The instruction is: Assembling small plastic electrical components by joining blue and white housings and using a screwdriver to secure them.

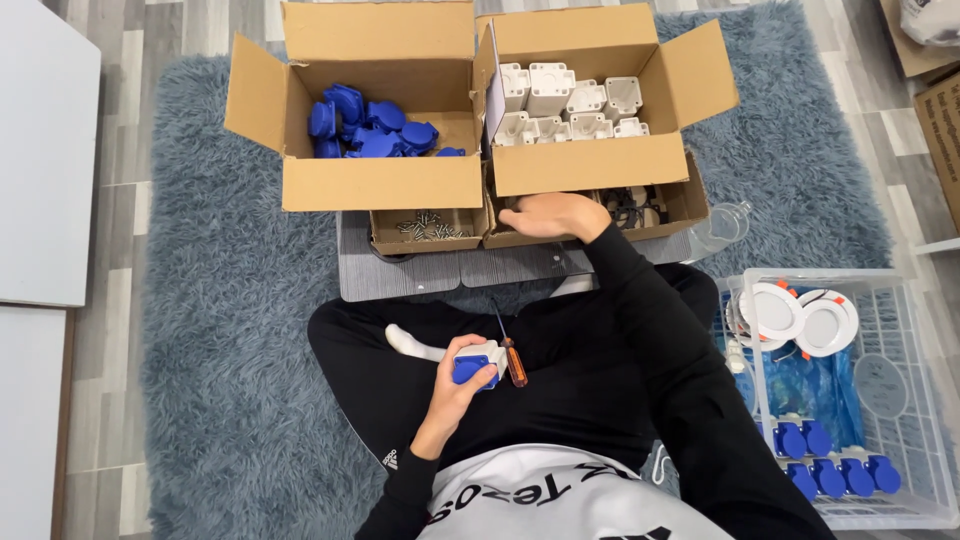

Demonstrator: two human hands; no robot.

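Gripping a white-and-blue socket housing (478, 364), my left hand (455, 390) sits near. My right hand (552, 214) dips into a far low cardboard tray (665, 215); its grip I can't tell.

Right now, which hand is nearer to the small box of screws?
Right. The right hand reaches into the low box just beside the box of screws; the left hand is down at the lap, holding a blue-and-white part.

Open from above: the cardboard box of blue plastic caps (372, 128) and, touching its right side, the cardboard box of white plastic housings (572, 103), flaps upright along the seam. Free shaggy grey-blue rug (225, 330) left of the caps box. Blocked below it by shallow cardboard trays (425, 228); far right, clear plastic crate (860, 400).
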